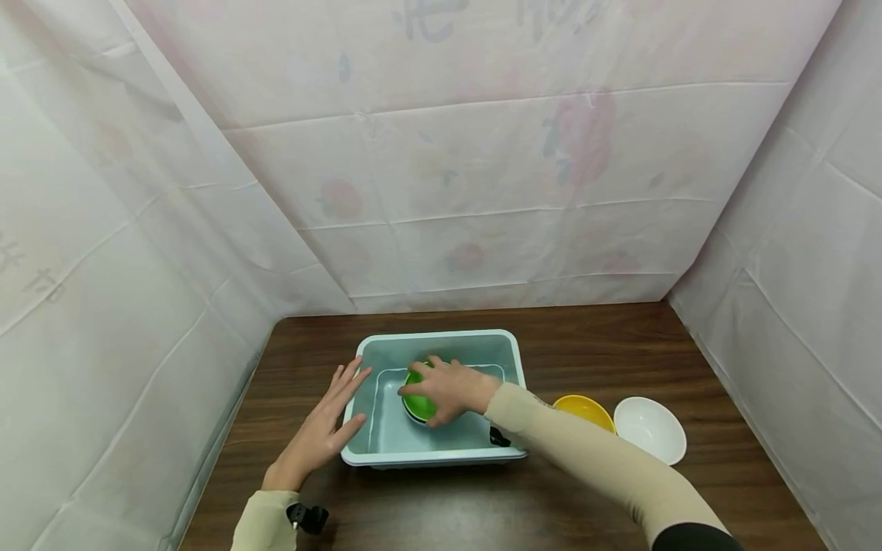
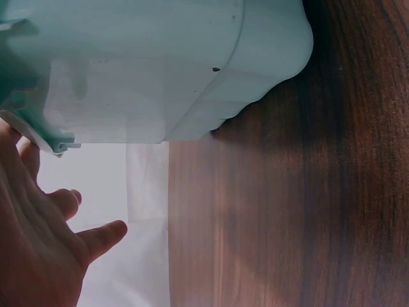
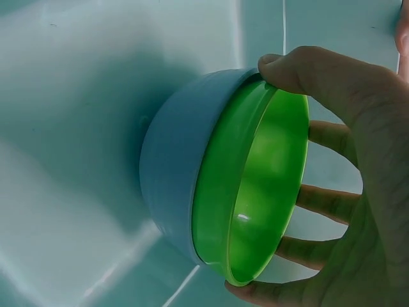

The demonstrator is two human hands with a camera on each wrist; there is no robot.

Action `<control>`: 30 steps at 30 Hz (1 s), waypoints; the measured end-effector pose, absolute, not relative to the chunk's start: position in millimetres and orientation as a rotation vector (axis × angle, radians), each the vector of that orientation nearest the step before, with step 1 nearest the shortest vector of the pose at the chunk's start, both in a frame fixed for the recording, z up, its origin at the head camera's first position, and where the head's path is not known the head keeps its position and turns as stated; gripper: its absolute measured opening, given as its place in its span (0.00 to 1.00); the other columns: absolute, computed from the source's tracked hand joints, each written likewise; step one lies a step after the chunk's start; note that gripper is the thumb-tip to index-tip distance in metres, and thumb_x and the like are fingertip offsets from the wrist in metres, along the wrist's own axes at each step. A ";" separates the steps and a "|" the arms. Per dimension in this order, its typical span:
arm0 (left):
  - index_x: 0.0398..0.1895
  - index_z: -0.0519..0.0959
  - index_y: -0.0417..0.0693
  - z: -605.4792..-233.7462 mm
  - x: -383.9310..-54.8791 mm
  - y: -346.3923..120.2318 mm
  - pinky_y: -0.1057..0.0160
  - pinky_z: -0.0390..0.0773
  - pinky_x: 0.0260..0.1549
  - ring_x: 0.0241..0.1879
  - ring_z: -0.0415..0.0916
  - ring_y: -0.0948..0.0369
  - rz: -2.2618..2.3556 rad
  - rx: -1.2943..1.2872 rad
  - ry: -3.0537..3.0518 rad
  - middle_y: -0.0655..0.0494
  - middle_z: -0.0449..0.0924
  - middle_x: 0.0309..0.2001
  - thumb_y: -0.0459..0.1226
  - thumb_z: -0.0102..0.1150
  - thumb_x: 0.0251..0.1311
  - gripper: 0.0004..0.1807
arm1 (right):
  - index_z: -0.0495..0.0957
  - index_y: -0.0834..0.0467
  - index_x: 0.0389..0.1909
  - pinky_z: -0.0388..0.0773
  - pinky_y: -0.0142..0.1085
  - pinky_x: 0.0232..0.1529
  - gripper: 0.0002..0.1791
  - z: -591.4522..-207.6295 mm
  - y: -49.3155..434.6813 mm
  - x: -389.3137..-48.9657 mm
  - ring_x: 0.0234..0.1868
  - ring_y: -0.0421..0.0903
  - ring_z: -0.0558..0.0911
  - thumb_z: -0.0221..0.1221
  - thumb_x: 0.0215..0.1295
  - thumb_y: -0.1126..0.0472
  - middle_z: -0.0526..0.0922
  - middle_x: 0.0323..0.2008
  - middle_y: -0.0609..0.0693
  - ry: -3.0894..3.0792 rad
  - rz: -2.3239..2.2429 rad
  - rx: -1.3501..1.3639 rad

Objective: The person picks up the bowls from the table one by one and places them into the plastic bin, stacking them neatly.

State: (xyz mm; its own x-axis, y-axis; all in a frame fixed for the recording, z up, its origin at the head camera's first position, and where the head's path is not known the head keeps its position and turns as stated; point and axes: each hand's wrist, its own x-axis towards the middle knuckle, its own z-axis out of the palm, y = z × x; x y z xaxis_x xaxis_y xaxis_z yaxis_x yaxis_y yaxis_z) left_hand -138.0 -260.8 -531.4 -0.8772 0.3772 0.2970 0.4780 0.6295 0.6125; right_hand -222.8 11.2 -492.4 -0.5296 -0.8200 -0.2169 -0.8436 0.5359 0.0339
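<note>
A light blue-green plastic basin (image 1: pixel 441 335) stands on the table in the head view. Inside it sits a green bowl (image 1: pixel 416 407), nested in a blue bowl (image 3: pixel 176 160) whose base is near the basin floor. My right hand (image 1: pixel 449 389) reaches down from above and grips the green bowl by its rim; in the right wrist view the thumb is on one side and the fingers spread round the other. At the basin's left side, my left hand (image 1: pixel 322 427) touches the rim with its fingers extended. The left wrist view shows the fingertips partly hidden by the basin edge.
To the right of the basin, a yellow bowl (image 1: pixel 586 412) and a white bowl (image 1: pixel 650 430) stand side by side on the dark wooden table (image 1: pixel 586 344). My right forearm partly covers the yellow one. White sheeting (image 1: pixel 482 191) hangs behind and at both sides.
</note>
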 end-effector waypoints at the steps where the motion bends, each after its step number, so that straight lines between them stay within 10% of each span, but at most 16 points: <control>1: 0.81 0.59 0.51 -531.3 -137.8 -260.7 0.23 0.51 0.70 0.83 0.36 0.42 -1.079 -0.713 -2.707 0.52 0.45 0.84 0.35 0.60 0.68 0.39 | 0.66 0.30 0.75 0.84 0.56 0.52 0.40 -493.0 10.9 -222.8 0.70 0.58 0.71 0.68 0.61 0.35 0.63 0.76 0.50 2.597 0.200 -1.421; 30: 0.82 0.58 0.55 -531.2 -137.5 -260.8 0.24 0.52 0.70 0.83 0.35 0.45 -1.076 -0.711 -2.725 0.52 0.45 0.84 0.36 0.61 0.68 0.40 | 0.66 0.30 0.75 0.84 0.55 0.53 0.40 -500.5 4.1 -223.3 0.67 0.55 0.72 0.67 0.61 0.35 0.66 0.72 0.49 2.571 0.192 -1.382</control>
State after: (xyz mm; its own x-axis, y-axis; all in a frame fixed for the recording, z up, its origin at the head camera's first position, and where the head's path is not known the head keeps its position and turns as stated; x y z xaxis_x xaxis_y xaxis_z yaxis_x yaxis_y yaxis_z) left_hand -137.5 -260.8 -531.2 -0.8811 0.3793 0.2824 0.4699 0.6356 0.6125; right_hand -223.3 4.1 -500.5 -0.5354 -0.8067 -0.2504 -0.8349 0.5502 0.0127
